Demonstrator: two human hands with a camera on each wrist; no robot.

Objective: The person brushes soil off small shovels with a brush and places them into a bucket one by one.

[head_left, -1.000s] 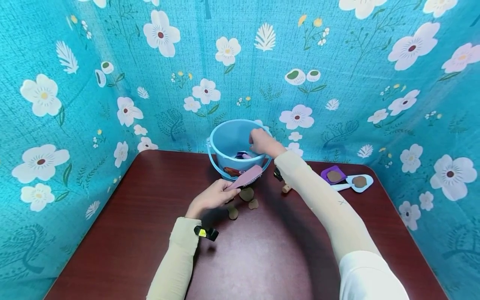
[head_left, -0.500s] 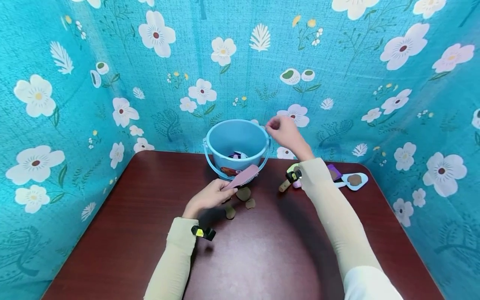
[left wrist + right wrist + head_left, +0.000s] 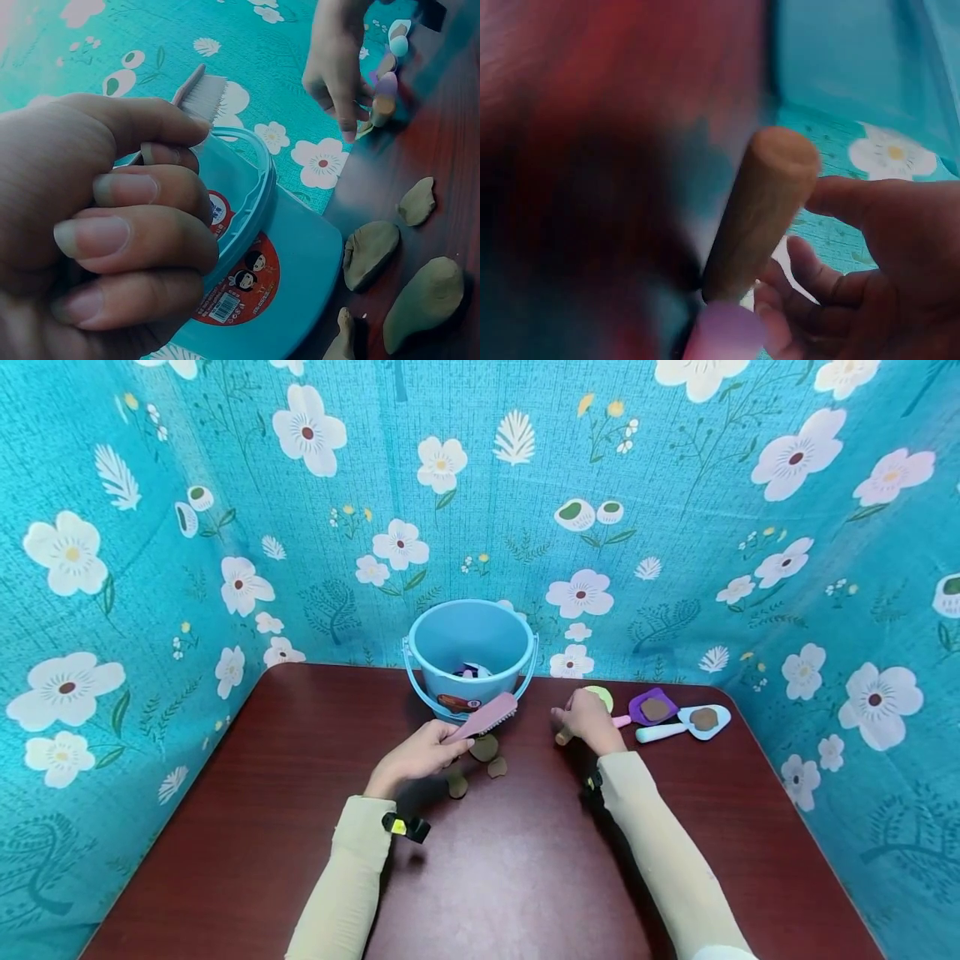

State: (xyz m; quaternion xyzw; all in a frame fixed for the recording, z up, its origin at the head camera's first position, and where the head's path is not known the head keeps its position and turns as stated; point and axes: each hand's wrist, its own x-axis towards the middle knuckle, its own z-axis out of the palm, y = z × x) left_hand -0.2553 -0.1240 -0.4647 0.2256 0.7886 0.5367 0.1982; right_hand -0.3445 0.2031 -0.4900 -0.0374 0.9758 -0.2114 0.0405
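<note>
Two hands, well apart here. A pink, flat-backed hairbrush with pale bristles (image 3: pixel 486 716) is gripped by the left hand (image 3: pixel 412 760), with fingers curled round its handle, and is held up just in front of the light blue plastic bucket (image 3: pixel 472 635). The right hand (image 3: pixel 588 720) has been brought to a tan wooden cylindrical handle (image 3: pixel 769 202) low over the dark red tabletop (image 3: pixel 517 860); thumb and fingers are spread apart beside it, and whether it's being touched can't be told.

For a clean pickup, the handle would probably be best pinched across its middle, thumb one side, fingertips the other, so the pink handle of the purple plastic shovel (image 3: pixel 639 705) isn't dragged along. The brush is best kept steady, clear of the flat brown clay-like pieces (image 3: pixel 485 747) below.

As for direction: in the head view the brush is angled on a diagonal, head up and to the right, bristles turned to the lower right. The wooden handle is also laid diagonally, bare end to the near left, far end hidden by the hand.
</note>
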